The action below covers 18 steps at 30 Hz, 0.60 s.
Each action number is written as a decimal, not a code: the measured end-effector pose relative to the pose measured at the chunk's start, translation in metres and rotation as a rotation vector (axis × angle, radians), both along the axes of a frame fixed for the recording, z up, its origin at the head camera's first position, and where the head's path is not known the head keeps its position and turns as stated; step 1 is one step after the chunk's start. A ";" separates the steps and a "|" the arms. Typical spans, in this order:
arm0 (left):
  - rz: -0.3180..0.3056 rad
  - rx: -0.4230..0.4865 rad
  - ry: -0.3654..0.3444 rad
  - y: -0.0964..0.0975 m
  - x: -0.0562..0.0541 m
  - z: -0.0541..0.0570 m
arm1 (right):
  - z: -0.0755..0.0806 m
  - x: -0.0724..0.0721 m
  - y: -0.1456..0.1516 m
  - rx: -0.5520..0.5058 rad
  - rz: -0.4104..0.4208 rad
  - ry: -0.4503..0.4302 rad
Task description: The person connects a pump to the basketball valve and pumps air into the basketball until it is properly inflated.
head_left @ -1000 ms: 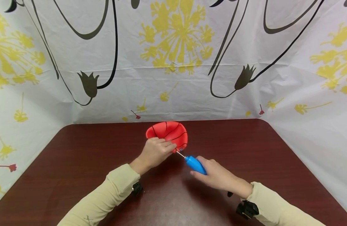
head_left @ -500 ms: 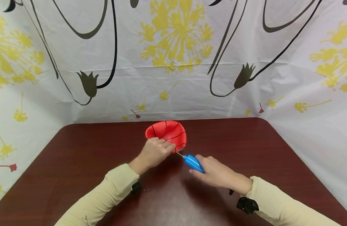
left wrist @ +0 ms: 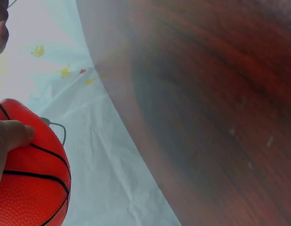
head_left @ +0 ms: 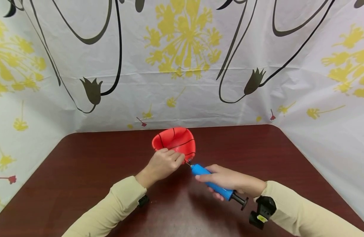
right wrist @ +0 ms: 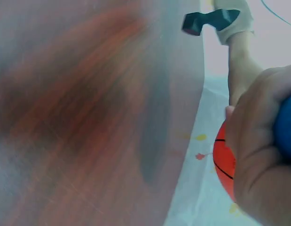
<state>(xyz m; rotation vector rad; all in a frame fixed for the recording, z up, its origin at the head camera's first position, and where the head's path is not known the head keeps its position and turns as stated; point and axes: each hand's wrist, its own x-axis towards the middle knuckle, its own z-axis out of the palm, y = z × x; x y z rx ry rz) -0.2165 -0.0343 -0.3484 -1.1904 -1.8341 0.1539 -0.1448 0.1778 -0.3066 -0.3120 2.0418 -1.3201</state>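
A caved-in red toy basketball [head_left: 180, 140] with black lines is held over the far middle of the table. My left hand [head_left: 162, 166] grips its near edge, and the thumb [left wrist: 16, 134] presses on its skin in the left wrist view. My right hand [head_left: 229, 179] is wrapped round a blue hand pump [head_left: 199, 170], whose black plunger handle [head_left: 241, 200] sticks out behind the palm. A thin needle [head_left: 188, 163] runs from the pump's front to the ball's edge beside my left fingers; its tip is hidden. In the right wrist view the pump [right wrist: 287, 127] shows only in part.
The dark red-brown table [head_left: 96, 171] has rounded far corners. A white cloth [head_left: 199, 108] printed with yellow and grey flowers hangs behind it and on both sides. Each wrist wears a black camera, such as the right one [head_left: 263, 210].
My right hand has turned and shifted along the pump, so the barrel's rear and black plunger handle now show. The left hand and ball have dipped only slightly.
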 end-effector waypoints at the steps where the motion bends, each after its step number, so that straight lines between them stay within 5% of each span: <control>1: -0.008 0.005 0.006 0.000 0.000 0.000 | 0.001 0.000 0.000 -0.032 -0.007 -0.050; 4: -0.026 0.019 0.022 0.000 0.001 0.001 | 0.005 -0.001 -0.002 -0.071 -0.014 -0.119; 7: -0.025 0.020 0.043 -0.001 0.000 0.002 | 0.008 -0.002 -0.004 -0.057 -0.004 -0.094; 18: -0.055 -0.009 0.005 -0.003 0.003 0.004 | 0.008 0.000 -0.011 0.251 0.054 0.279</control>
